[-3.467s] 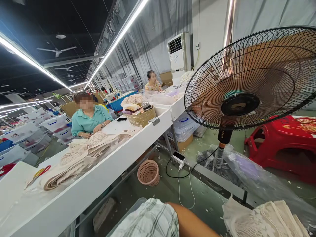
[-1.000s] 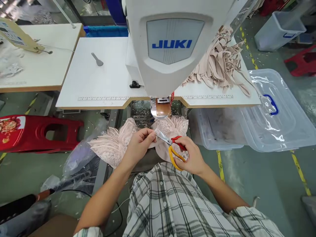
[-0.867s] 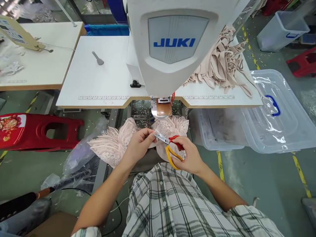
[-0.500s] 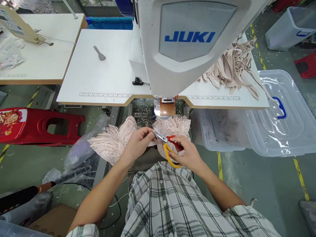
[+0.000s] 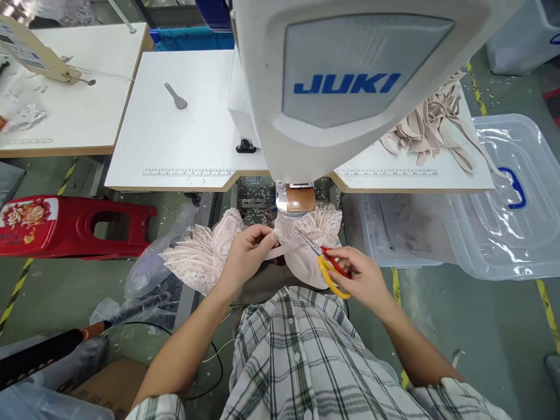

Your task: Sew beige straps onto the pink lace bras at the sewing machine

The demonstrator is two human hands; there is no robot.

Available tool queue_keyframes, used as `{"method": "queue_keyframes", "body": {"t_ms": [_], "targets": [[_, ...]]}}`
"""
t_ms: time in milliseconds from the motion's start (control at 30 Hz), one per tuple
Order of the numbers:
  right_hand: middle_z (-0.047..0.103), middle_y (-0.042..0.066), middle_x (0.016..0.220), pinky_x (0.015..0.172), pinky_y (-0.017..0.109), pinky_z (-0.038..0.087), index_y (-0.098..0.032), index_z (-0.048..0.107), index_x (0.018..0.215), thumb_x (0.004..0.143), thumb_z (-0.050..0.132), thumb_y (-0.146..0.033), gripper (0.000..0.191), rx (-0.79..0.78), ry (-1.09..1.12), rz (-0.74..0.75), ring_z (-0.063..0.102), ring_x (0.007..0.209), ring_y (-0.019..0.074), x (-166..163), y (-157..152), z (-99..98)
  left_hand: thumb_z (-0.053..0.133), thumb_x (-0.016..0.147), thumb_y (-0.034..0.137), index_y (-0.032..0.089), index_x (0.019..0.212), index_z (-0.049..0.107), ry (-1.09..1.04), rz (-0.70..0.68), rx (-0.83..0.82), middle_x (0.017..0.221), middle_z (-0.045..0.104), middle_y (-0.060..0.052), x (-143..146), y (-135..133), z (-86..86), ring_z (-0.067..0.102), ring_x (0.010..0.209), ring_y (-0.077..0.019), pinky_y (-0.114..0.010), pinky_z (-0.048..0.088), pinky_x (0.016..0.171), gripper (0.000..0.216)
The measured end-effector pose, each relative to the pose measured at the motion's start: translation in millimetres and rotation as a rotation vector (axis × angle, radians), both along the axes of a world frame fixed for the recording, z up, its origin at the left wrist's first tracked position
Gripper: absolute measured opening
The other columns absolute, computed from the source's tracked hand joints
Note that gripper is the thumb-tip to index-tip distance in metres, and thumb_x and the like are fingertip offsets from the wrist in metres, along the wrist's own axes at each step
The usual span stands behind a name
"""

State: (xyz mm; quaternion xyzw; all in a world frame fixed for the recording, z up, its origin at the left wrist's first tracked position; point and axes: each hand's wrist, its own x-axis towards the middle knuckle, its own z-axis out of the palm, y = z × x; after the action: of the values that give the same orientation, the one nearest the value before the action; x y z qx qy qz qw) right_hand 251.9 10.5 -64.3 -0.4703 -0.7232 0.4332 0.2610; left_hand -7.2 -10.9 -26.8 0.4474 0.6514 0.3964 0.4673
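Observation:
Between the thumb and fingers of my left hand (image 5: 250,252) is the end of a pale pink fabric strap (image 5: 286,247). My right hand (image 5: 361,275) holds scissors (image 5: 327,262) with one red and one yellow handle loop; their blades point up and left over the pink fabric. A pink lace piece (image 5: 317,224) with a smooth cup-like part (image 5: 306,265) hangs below the sewing machine head (image 5: 345,70). Left of it, a gathered bundle of pink lace (image 5: 199,256) lies by my left wrist, over my lap.
The white machine table (image 5: 184,128) carries a grey flat tool (image 5: 175,96) and a heap of beige straps (image 5: 431,125). At the right is a clear plastic box lid (image 5: 542,192). A red stool (image 5: 74,227) lies at the left.
The scissors have moved right and down, away from my left fingers. The strap now shows stretched from my left hand across the fabric. The view has shifted slightly.

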Motion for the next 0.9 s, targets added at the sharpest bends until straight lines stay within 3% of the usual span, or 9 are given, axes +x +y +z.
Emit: {"method": "queue_keyframes", "body": {"t_ms": [133,267,400,533,600,700,767,800,900], "targets": [[0.066,0.003,0.075,0.049,0.03,0.048,-0.025,0.07,0.101,0.08,0.069,-0.042,0.027,0.001,-0.165,-0.087,0.057,0.055,0.017,32,32,10.4,0.054,0.089,0.033,0.019,0.082,0.069,0.216,-0.036,0.14,0.076,0.069,-0.003,-4,2,-2.2,0.06,0.07,-0.0165,-0.026,0.044,0.063,0.021],[0.068,0.005,0.077,0.058,0.035,0.049,-0.022,0.068,0.098,0.078,0.069,-0.044,0.029,0.1,-0.392,-0.278,0.061,0.062,0.0213,50,90,21.2,0.056,0.085,0.028,0.02,0.09,0.067,0.343,-0.061,0.21,0.066,0.063,0.0,-6,4,-4.4,0.055,0.061,-0.0143,-0.025,0.041,0.06,0.014],[0.07,0.013,0.096,0.072,0.039,0.05,-0.018,0.067,0.103,0.083,0.065,-0.04,0.029,0.272,-0.577,-0.305,0.065,0.084,0.0294,51,166,20.7,0.059,0.085,0.034,0.019,0.092,0.064,0.041,-0.107,0.028,0.061,0.06,0.002,-4,11,6.0,0.054,0.056,-0.0133,-0.024,0.041,0.055,0.017],[0.069,0.021,0.109,0.089,0.047,0.047,-0.011,0.067,0.105,0.084,0.054,-0.024,0.028,0.44,-0.636,-0.161,0.061,0.103,0.0354,46,210,17.0,0.06,0.088,0.045,0.017,0.101,0.064,-0.307,-0.239,-0.173,0.084,0.071,-0.007,-4,17,13.2,0.067,0.076,-0.0196,-0.031,0.053,0.069,0.032],[0.066,0.022,0.115,0.096,0.05,0.045,-0.01,0.066,0.109,0.085,0.052,-0.024,0.031,0.502,-0.52,-0.217,0.059,0.11,0.0359,41,198,19.5,0.058,0.09,0.045,0.017,0.104,0.064,-0.254,-0.315,-0.126,0.09,0.071,-0.009,-4,18,7.3,0.068,0.083,-0.0214,-0.035,0.054,0.078,0.032],[0.069,0.014,0.102,0.083,0.043,0.052,-0.017,0.065,0.104,0.088,0.057,-0.037,0.027,0.377,-0.187,-0.268,0.064,0.095,0.0291,27,141,28.4,0.052,0.094,0.039,0.019,0.09,0.066,0.167,-0.284,0.122,0.09,0.068,-0.009,2,15,-8.6,0.063,0.09,-0.0238,-0.04,0.051,0.084,0.025],[0.069,0.008,0.09,0.071,0.035,0.055,-0.021,0.067,0.098,0.093,0.054,-0.045,0.027,0.087,0.0,0.065,0.066,0.079,0.0223,15,94,33.8,0.048,0.096,0.035,0.02,0.084,0.063,0.399,-0.248,0.27,0.089,0.066,-0.009,11,12,-17.3,0.061,0.09,-0.0237,-0.039,0.051,0.081,0.025],[0.07,0.008,0.095,0.077,0.035,0.055,-0.022,0.069,0.1,0.093,0.056,-0.05,0.031,-0.025,0.022,0.251,0.067,0.085,0.0224,8,74,35.3,0.045,0.097,0.033,0.02,0.083,0.061,0.45,-0.262,0.317,0.087,0.065,-0.009,17,11,-19.9,0.062,0.087,-0.0227,-0.036,0.051,0.078,0.026],[0.066,0.015,0.118,0.097,0.045,0.049,-0.02,0.067,0.119,0.078,0.067,-0.07,0.065,-0.084,-0.046,0.382,0.061,0.111,0.0312,-13,38,32.9,0.037,0.101,0.033,0.02,0.087,0.056,0.483,-0.363,0.395,0.076,0.065,-0.004,36,8,-19.9,0.061,0.068,-0.0177,-0.028,0.047,0.063,0.027]]}}
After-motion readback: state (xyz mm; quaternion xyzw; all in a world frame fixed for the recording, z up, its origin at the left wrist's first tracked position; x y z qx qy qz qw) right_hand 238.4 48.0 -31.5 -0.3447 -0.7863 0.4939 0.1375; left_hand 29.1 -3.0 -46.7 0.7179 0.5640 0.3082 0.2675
